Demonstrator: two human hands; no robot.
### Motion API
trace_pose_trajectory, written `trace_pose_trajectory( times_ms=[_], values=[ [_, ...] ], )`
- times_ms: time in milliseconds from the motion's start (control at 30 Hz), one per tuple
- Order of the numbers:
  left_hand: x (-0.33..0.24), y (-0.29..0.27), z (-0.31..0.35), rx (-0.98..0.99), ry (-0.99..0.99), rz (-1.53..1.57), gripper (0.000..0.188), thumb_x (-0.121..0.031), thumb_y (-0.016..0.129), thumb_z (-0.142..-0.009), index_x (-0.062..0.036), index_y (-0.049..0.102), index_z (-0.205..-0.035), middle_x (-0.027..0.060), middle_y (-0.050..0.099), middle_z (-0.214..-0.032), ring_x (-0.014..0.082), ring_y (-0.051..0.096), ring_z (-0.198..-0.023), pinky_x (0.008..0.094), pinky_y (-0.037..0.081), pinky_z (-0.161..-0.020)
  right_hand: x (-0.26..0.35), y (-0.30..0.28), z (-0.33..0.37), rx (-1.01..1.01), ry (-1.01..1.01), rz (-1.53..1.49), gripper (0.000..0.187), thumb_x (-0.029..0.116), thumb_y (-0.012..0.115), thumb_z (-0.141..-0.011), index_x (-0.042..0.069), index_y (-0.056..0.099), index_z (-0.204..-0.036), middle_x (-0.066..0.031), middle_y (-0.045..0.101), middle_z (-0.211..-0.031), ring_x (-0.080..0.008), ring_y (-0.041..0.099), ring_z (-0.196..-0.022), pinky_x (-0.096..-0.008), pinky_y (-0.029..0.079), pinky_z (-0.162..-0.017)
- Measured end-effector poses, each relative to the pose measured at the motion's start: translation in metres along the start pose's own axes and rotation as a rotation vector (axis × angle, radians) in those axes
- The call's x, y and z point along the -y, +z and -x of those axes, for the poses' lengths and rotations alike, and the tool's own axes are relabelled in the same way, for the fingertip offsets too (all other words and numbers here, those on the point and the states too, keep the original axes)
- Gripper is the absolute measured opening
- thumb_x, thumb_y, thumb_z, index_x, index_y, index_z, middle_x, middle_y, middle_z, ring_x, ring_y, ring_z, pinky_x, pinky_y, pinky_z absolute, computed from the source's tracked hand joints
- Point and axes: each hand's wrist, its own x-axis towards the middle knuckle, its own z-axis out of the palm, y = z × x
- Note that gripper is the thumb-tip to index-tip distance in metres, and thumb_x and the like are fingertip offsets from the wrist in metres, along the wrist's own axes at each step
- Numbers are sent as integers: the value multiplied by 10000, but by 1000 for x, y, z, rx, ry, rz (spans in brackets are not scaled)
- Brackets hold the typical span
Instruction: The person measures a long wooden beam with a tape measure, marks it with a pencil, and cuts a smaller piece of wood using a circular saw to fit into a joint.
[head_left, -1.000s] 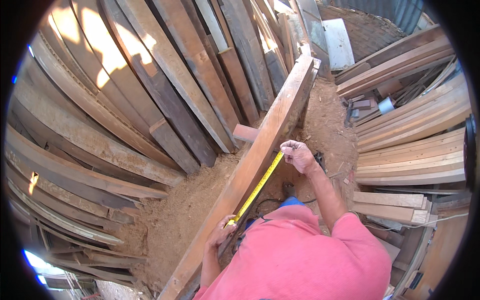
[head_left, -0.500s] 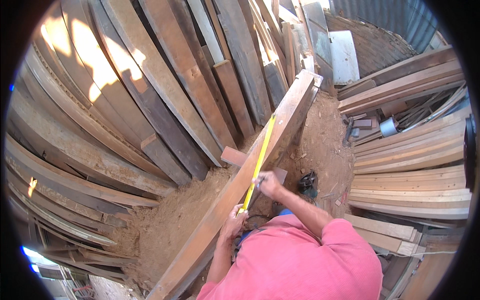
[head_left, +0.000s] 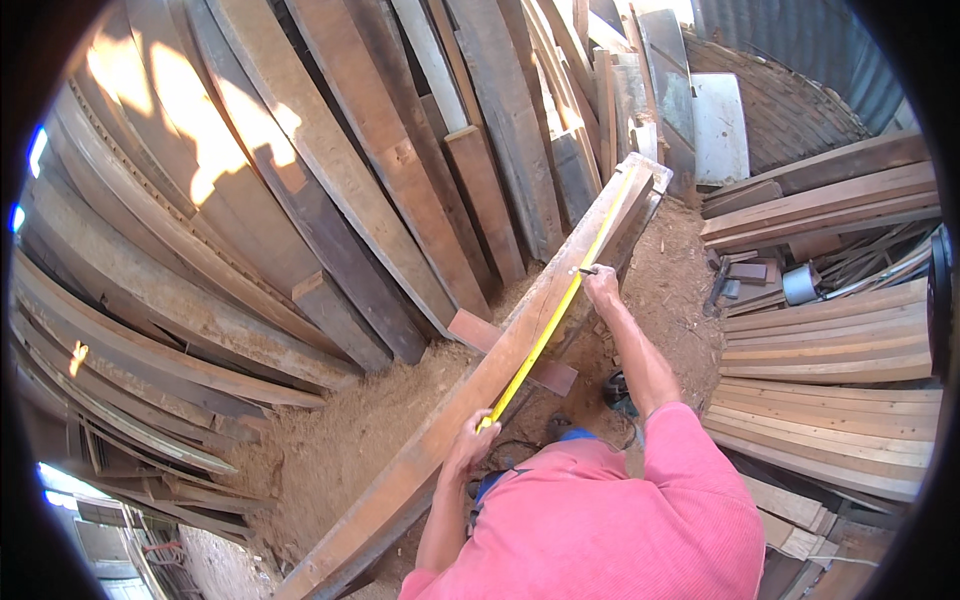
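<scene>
- Running diagonally from the lower left of the frame up to the upper right of centre, a long wooden plank (head_left: 500, 370) lies over sandy, sawdust-covered ground (head_left: 340, 440).
- A yellow tape measure (head_left: 555, 320) is stretched along the plank's top face, from the middle of the frame up toward the plank's far end in the upper right.
- The left hand (head_left: 470, 445), just below the middle of the frame, has its grip closed on the near end of the tape, pressing it against the plank.
- The right hand (head_left: 600, 285), right of centre and further up the plank, rests at the plank's edge beside the tape; its fingers pinch a small dark object at the tape, too small to tell what kind.
- The person's pink shirt (head_left: 610, 520) fills the lower middle of the frame, with both forearms reaching up from it.
- Many weathered boards (head_left: 330, 180) lean side by side across the upper left and top of the frame.
- A stack of pale cut planks (head_left: 830, 400) sits at the right edge, with a roll of grey tape (head_left: 800, 285) lying above it.
- A short reddish wood offcut (head_left: 475, 330) lies on the ground just left of the plank, touching its side.
- A dark power tool (head_left: 618, 388) sits on the ground under the right forearm, partly hidden.
</scene>
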Motion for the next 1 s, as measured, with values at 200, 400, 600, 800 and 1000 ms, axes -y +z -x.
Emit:
trace_pose_trajectory(
  times_ms=[200, 400, 600, 800, 1000],
  values=[
    [-3, 17, -59, -20, 116, -20, 401, -248, 663, -906, -59, 605, -1255, 3, 620, -887, 100, 541, -783, 285, 445, -690, -6, -4, -21, -65, 17, 179, 221, 224, 636, -849, 64, 751, -948, -205, 725, -898, -361, 707, -871, -433, 533, -752],
    [1, 27, -80, -3, 63, -149, 515, -333, 660, -885, -70, 582, -1322, 207, 687, -1134, 313, 649, -1077, 398, 493, -934, -44, -11, -50, -39, -9, 387, 271, 319, 635, -877, 85, 759, -930, -216, 725, -967, -416, 696, -936, -479, 548, -815],
    [21, 11, -42, -97, 161, -285, 635, -406, 605, -910, -231, 459, -1502, 219, 625, -1301, 375, 603, -1191, 436, 461, -1026, -31, 5, -46, 36, -32, 361, 341, 371, 704, -847, 55, 749, -967, -214, 724, -982, -385, 693, -941, -459, 529, -823],
    [58, -29, 52, -260, 43, -600, 618, -395, 635, -894, -313, 471, -1484, 187, 646, -1208, 364, 609, -1155, 458, 489, -989, -43, -2, -59, 51, -29, 336, 346, 337, 704, -829, 52, 750, -1021, -206, 727, -989, -367, 692, -942, -447, 524, -832],
    [134, -61, 119, -519, -157, -939, 639, -353, 718, -847, -368, 502, -1447, 187, 567, -1221, 400, 554, -1113, 529, 508, -910, -37, -3, -58, 58, -64, 312, 352, 312, 695, -824, 33, 747, -1033, -205, 731, -969, -358, 695, -915, -445, 519, -815]
  ],
)
